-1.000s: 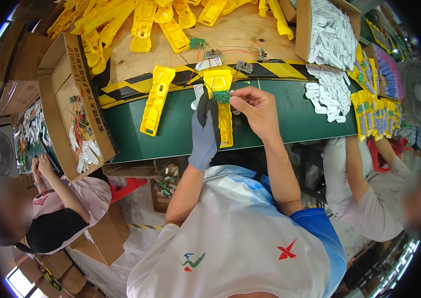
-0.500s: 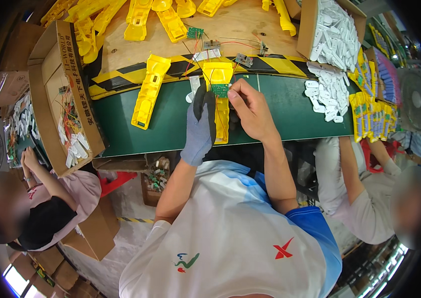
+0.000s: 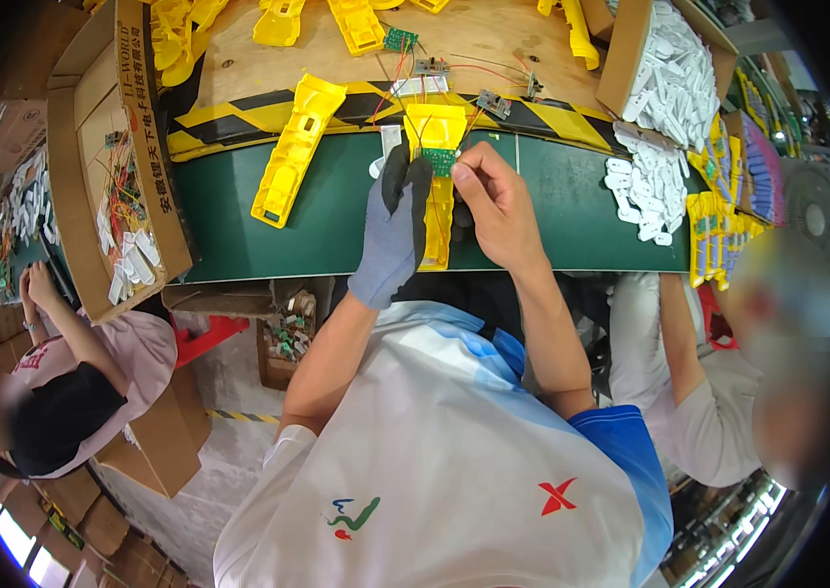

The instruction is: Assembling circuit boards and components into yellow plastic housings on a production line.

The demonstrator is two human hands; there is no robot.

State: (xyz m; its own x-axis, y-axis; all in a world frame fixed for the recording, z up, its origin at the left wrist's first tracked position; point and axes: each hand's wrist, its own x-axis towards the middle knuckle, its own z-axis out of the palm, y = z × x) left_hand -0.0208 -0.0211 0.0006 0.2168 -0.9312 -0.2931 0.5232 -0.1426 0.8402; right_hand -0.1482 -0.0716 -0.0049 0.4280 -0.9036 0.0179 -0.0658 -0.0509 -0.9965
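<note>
A small green circuit board (image 3: 439, 162) is held over a yellow plastic housing half (image 3: 437, 120) that lies lengthwise on the green worktop, in front of me. My left hand (image 3: 393, 220), in a grey-blue glove with black fingers, grips the board's left side, its fingers closed. At the board's right edge, the bare thumb and forefinger of my right hand (image 3: 501, 206) are pinched together; what sits between them is too small to make out. Thin wires run from around the board to small metal switch-like parts (image 3: 493, 104). Left of my hands lies another yellow housing half (image 3: 299, 152).
An open carton (image 3: 155, 147) with wired parts and white pieces stands at the left. White plastic pieces (image 3: 645, 186) are heaped at the right below a full carton (image 3: 621, 64). A striped edge (image 3: 239, 127) borders the wooden board behind. People sit on both sides.
The whole view has shifted slightly, so the worktop sits a little higher in the picture. Both hands stay at the circuit board with much the same grip.
</note>
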